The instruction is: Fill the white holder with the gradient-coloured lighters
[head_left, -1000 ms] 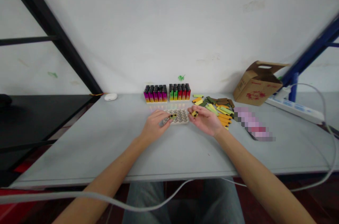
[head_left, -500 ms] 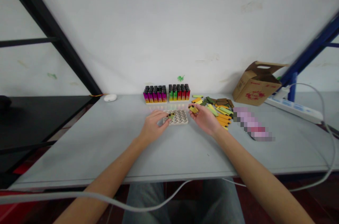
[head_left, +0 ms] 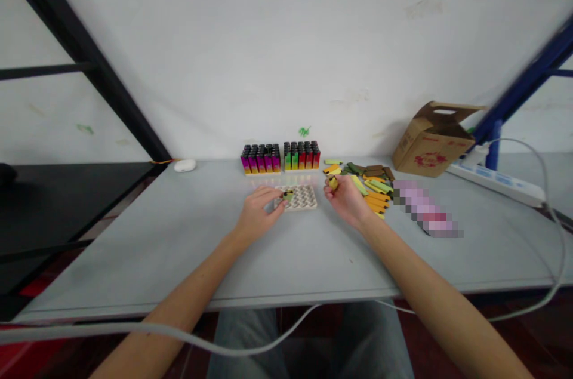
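Between the thumb and fingers of my left hand (head_left: 258,212) is a small yellow-green lighter (head_left: 287,195), held over the left part of a white tray (head_left: 304,198) with rows of holes. My right hand (head_left: 348,200), just right of the tray, grips a yellowish lighter (head_left: 333,183). Behind the tray, a block of purple-orange lighters (head_left: 262,161) and a block of green and red lighters (head_left: 302,158) stand upright with black tops. A loose pile of orange, green and brown lighters (head_left: 376,203) lies right of my right hand.
An open cardboard box (head_left: 432,146) stands at the back right, beside a white power strip (head_left: 499,182). A pixelated pink object (head_left: 425,210) lies in front of it. A white case (head_left: 185,165) sits at the back left. A white cable (head_left: 215,350) crosses the front edge.
My right hand has moved slightly right, away from the tray, and the lighter in it has turned more upright. My left hand is nearly unchanged.
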Tool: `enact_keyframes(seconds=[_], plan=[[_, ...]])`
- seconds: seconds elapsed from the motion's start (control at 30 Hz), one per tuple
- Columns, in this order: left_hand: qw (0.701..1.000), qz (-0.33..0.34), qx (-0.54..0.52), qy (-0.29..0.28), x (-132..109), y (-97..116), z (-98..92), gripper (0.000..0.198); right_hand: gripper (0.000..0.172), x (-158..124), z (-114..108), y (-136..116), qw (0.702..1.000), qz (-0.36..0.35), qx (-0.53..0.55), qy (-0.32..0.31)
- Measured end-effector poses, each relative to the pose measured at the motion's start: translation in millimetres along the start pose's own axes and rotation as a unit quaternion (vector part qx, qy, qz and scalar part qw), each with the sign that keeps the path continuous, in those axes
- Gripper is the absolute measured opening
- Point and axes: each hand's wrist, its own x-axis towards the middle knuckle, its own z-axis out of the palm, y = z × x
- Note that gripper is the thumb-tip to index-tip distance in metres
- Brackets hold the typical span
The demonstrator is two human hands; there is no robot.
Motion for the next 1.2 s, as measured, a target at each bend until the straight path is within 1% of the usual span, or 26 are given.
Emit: enact_keyframes(seconds=[0.07,0.23,0.43,0.83,0.93,1.03,1.13,1.2], plan=[[1.0,-0.002,0.001,-0.001,0,0,-0.3,0.008,0.009,0,1,-1,1.0,-0.002,0.005,0.008],[1.0,-0.002,-0.001,0.0,0,0,-0.3,0.008,0.011,0,1,-1,1.0,-0.014,-0.017,0.006],[1.0,-0.01,-0.002,-0.005,0,1,-0.3,0.009,0.012,4,-2,0,0.999,-0.022,-0.008,0.029],[1.0,-0.004,-0.005,0.0,0,0,0.5,0.01,0.014,6,-5,2,0.999,-0.04,-0.013,0.035],[1.0,-0.008,-0.006,0.001,0,0,0.3,0.011,0.015,5,-5,2,0.999,-0.036,-0.021,0.035],[1.0,-0.01,-0.005,-0.003,1,1,-0.3,0.011,0.01,7,-7,1,0.999,-0.023,-0.025,0.033],[1.0,-0.006,-0.006,-0.004,1,1,-0.8,0.01,0.005,12,-13,-2,0.996,-0.047,-0.065,0.036],[1.0,-0.004,-0.003,-0.005,1,1,-0.7,0.009,0.01,16,-21,-7,0.982,-0.099,-0.153,0.054]])
